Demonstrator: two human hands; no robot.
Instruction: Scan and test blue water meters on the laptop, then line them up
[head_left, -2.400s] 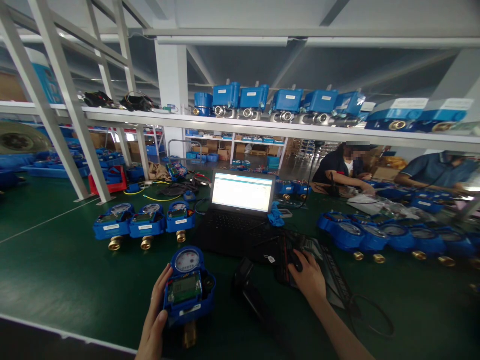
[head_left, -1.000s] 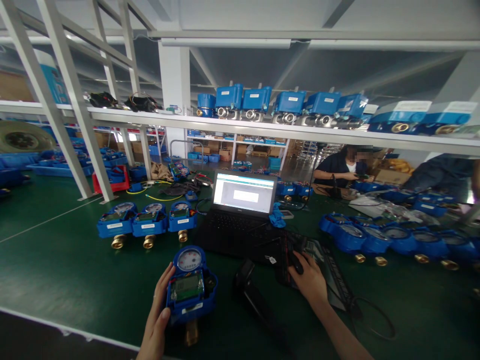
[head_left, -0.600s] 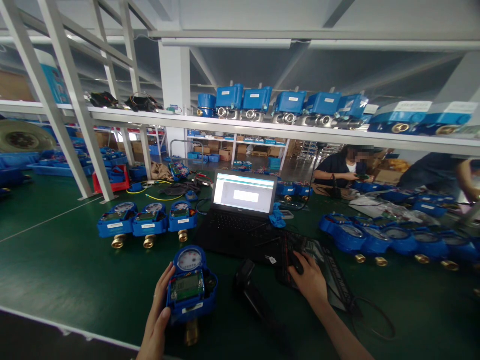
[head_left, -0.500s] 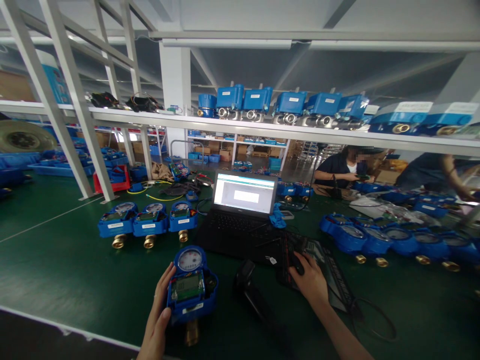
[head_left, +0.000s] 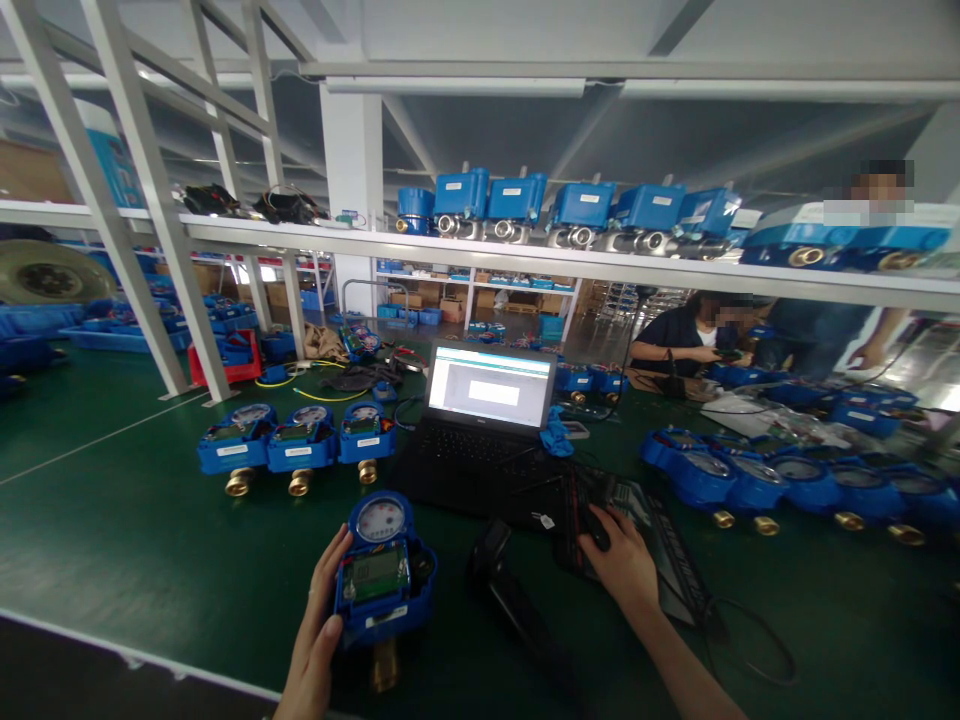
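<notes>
A blue water meter (head_left: 386, 590) lies face up on the green table, its round dial and small display showing, a brass fitting pointing toward me. Against its left side rests my left hand (head_left: 319, 610), fingers stretched out and thumb apart, touching the casing without wrapping round it. My right hand (head_left: 622, 565) is curved over a black computer mouse (head_left: 598, 528) on a dark mouse pad (head_left: 664, 540). Between the hands lies a black handheld scanner (head_left: 510, 590). Behind it stands an open laptop (head_left: 487, 390), a pale box in the middle of its lit screen.
Three similar meters (head_left: 300, 445) stand at the left, and several more (head_left: 795, 480) are lined up at the right. A shelf (head_left: 480, 245) carrying blue units crosses above the table. Cables (head_left: 322, 395) lie behind the left meters. Two people (head_left: 679, 345) are across the table at right.
My hands, the meter and the mouse show no visible movement. At the far right, a standing person has shifted, and their arm is now raised higher.
</notes>
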